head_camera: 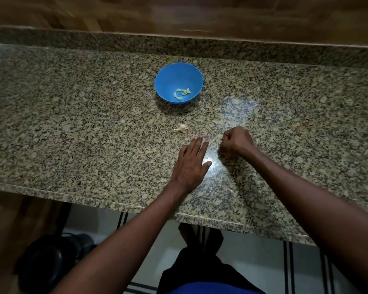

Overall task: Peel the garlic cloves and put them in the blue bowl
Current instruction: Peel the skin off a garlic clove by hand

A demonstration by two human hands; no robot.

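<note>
A blue bowl [179, 83] stands on the granite counter [72, 128], with several peeled garlic cloves [182, 94] at its bottom. A piece of unpeeled garlic [182, 128] lies on the counter in front of the bowl. My left hand [191, 164] is flat over the counter, fingers straight and pointing toward the garlic, a short way from it. My right hand [235, 143] is curled into a fist just to the right; whether anything is inside it is hidden.
A raised granite backsplash [200, 45] and wooden wall run behind the counter. The counter's front edge [115, 200] is near my forearms. Below it are a striped tiled floor and a dark object [49, 259] at lower left. A small scrap [300, 126] lies far right.
</note>
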